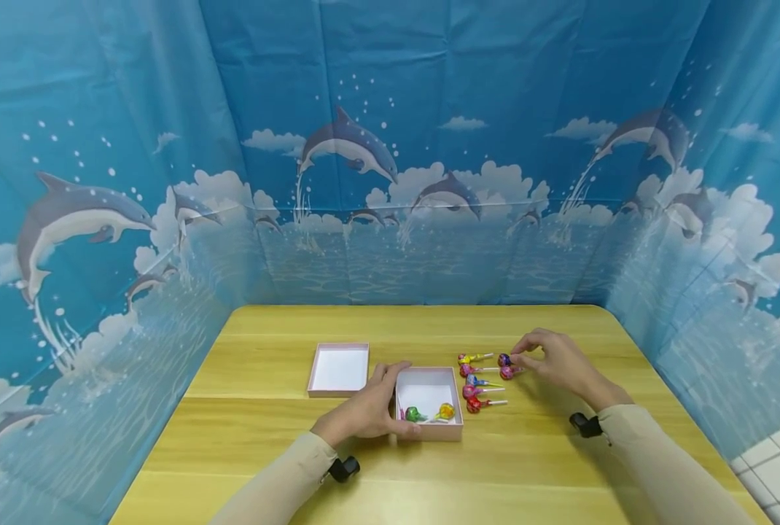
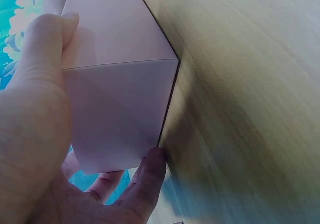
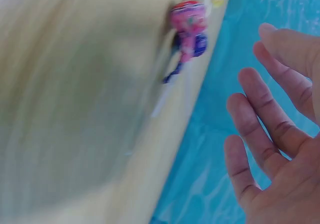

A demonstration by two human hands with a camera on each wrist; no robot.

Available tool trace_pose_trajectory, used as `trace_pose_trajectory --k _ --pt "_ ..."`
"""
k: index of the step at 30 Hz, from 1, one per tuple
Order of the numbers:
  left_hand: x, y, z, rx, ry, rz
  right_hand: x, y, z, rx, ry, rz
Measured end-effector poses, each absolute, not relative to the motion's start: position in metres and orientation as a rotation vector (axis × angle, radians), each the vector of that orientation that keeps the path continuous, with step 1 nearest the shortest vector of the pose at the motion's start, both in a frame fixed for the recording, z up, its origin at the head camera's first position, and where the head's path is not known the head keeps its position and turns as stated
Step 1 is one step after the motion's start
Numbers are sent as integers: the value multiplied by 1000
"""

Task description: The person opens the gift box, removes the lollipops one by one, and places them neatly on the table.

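My left hand (image 1: 367, 410) grips the left side of an open pink box (image 1: 441, 433), thumb on its front wall and fingers reaching round to the back corner. Inside the box lie a green lollipop (image 1: 413, 414) and an orange-yellow lollipop (image 1: 446, 411), with a bit of pink at the left wall. Over on the right, my right hand (image 1: 557, 361) hovers beside a dark purple lollipop (image 1: 504, 360) and a pink lollipop (image 3: 188, 17). Its fingers are spread and bent slightly, with nothing between them in the right wrist view.
Between box and right hand lies a column of several lollipops, among them a yellow one (image 1: 464, 359), a blue one (image 1: 472, 380) and a red one (image 1: 474, 405). A shallow pink lid (image 1: 340, 370) with white inside rests left of the box. Dolphin-print curtain (image 1: 390, 262) surrounds the wooden table (image 1: 265, 430).
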State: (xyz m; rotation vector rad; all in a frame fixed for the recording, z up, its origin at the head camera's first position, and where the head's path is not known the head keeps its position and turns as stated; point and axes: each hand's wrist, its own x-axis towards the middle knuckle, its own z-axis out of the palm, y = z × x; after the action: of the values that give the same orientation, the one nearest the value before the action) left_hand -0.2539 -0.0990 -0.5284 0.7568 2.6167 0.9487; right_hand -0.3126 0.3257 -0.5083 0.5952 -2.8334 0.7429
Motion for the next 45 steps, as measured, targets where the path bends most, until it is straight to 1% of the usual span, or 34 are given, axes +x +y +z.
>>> trace_pose_trajectory --k 5,13,20,27,37,45 --pt "-252 -101 -530 759 2620 941 -309 311 -492 691 -2817 682" --pt "-259 -105 -532 752 2575 933 -303 280 -463 868 -2808 636" --pt "-261 -103 -531 753 2560 934 -296 253 -449 1071 -2844 598" --pt "-259 -104 -527 725 2544 972 -298 227 -451 1268 -2837 602" --pt "-259 -107 -529 716 2525 976 -294 193 -453 1455 -2894 639" --pt "-260 -108 -529 724 2503 1005 -299 171 -466 1599 -2932 674"
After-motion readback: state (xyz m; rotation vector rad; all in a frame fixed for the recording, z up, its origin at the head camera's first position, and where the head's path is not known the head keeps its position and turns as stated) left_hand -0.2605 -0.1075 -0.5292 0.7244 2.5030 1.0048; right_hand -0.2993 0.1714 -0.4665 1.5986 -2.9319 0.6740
